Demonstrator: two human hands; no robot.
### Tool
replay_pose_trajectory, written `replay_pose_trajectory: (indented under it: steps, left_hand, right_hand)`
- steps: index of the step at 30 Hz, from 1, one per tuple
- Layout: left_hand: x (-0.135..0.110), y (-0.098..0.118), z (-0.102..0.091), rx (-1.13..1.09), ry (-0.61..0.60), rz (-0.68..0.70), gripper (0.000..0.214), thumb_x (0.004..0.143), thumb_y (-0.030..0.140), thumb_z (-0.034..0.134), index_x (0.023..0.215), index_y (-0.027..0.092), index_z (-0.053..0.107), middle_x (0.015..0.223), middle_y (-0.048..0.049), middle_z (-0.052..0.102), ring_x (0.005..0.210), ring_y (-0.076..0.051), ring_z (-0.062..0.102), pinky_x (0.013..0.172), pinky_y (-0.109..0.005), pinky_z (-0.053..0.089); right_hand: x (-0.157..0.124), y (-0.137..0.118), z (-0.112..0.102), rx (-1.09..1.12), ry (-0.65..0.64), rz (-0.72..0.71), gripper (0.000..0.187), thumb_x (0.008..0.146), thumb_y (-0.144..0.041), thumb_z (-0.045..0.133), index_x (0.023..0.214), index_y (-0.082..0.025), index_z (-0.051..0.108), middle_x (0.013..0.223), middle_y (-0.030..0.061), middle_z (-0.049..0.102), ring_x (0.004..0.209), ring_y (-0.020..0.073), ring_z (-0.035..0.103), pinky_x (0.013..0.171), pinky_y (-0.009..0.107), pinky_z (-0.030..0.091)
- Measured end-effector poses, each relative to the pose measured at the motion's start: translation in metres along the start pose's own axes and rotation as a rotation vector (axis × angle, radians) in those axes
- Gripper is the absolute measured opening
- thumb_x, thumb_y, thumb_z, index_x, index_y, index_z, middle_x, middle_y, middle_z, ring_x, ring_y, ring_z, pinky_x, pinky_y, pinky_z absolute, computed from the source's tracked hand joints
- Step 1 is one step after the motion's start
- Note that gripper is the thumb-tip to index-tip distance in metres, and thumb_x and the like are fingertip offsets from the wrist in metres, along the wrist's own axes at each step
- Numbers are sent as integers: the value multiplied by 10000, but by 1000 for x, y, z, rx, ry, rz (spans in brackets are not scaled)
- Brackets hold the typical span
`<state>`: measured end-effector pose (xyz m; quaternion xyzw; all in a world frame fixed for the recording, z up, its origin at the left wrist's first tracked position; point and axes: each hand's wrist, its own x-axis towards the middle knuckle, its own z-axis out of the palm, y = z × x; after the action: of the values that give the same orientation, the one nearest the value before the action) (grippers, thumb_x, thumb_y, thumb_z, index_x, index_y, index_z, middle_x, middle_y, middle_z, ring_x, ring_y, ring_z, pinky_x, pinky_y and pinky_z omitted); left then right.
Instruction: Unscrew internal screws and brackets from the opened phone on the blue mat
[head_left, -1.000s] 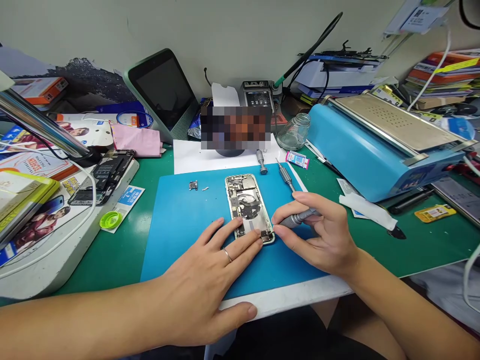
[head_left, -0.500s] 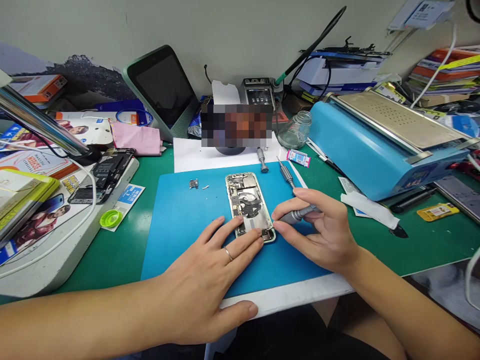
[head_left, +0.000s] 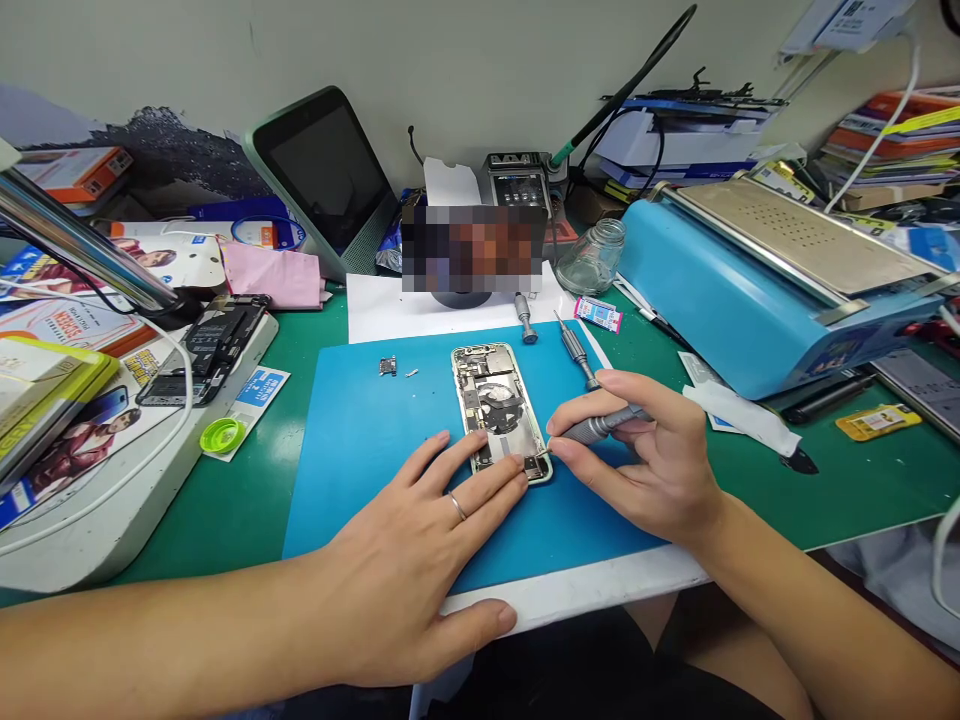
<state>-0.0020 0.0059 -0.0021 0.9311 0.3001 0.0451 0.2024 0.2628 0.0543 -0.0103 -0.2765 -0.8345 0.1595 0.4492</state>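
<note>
An opened phone (head_left: 501,400) with bare inner parts lies on the blue mat (head_left: 360,450). My left hand (head_left: 442,520) rests flat with fingers apart, its fingertips on the phone's lower end. In my right hand (head_left: 645,460) is a grey screwdriver (head_left: 596,427), pinched between thumb and fingers. Its thin tip points left at the lower right corner of the phone; whether it touches a screw is too small to tell. Left of the phone lie a small camera-like module (head_left: 388,366) and a tiny metal piece (head_left: 412,373). Beyond my right hand lies a second screwdriver (head_left: 574,346).
A third, short screwdriver (head_left: 526,322) lies at the mat's far edge, before a glass jar (head_left: 592,257). A blue machine (head_left: 720,290) stands at the right. At the left are another opened phone (head_left: 214,350), a green cap (head_left: 223,435) and a lamp post (head_left: 90,240).
The screwdriver in my right hand has tilted slightly, and its tip now shows over the phone's lower right corner. My left hand stays in place.
</note>
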Motion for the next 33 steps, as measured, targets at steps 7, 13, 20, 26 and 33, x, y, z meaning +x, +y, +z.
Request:
replay_pose_trajectory:
  steps: [7, 13, 20, 26, 33]
  left_hand:
    - [0, -1, 1, -28, 6, 6, 874, 1011, 565, 578, 1700, 214, 172, 1739, -45, 275, 1599, -398, 226, 1306, -628, 187]
    - [1, -1, 0, -39, -7, -2, 877, 1014, 564, 577, 1704, 227, 154, 1744, -27, 262, 1602, -390, 219, 1310, -619, 172]
    - [1, 0, -2, -31, -21, -8, 867, 1019, 567, 563, 1703, 218, 161, 1751, -19, 233, 1605, -388, 209, 1311, -614, 164]
    - [1, -1, -1, -38, -11, 2, 879, 1014, 564, 574, 1703, 211, 159, 1745, -35, 256, 1602, -395, 218, 1309, -624, 172]
    - [1, -1, -1, -67, -3, -3, 887, 1008, 557, 592, 1707, 238, 148, 1737, -40, 284, 1601, -409, 215, 1303, -640, 188]
  right_hand:
    - [0, -1, 2, 41, -12, 2, 751, 908, -26, 697, 1538, -290, 387, 940, 15, 726, 792, 167, 736, 741, 306, 658]
    - [2, -1, 2, 39, -16, -3, 748, 910, -32, 704, 1538, -297, 396, 948, 13, 728, 806, 168, 742, 744, 295, 661]
    - [2, 0, 2, 19, -20, -17, 758, 909, -20, 707, 1544, -279, 385, 953, 19, 719, 826, 174, 747, 767, 311, 665]
    - [1, 1, 2, -5, -21, -5, 753, 926, -46, 697, 1550, -312, 369, 963, 19, 723, 830, 178, 746, 763, 323, 672]
    - [3, -2, -1, 15, 2, -1, 748, 898, -41, 716, 1523, -320, 415, 931, 14, 747, 761, 187, 750, 751, 348, 674]
